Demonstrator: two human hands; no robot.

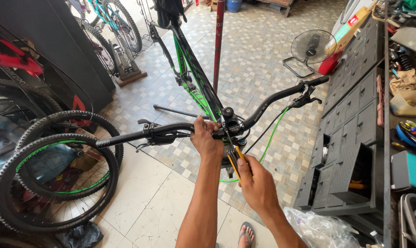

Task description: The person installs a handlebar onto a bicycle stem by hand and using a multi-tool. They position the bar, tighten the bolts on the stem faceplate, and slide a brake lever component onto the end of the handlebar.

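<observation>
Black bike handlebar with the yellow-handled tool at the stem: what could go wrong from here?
1. The yellow-handled tool in the right hand may slip off the stem, jabbing the left hand gripping the black bike handlebar.
2. The green cable hangs close and could snag.

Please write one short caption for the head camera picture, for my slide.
Left hand grips a black bicycle handlebar while right hand holds a yellow-handled tool at the stem.
</observation>
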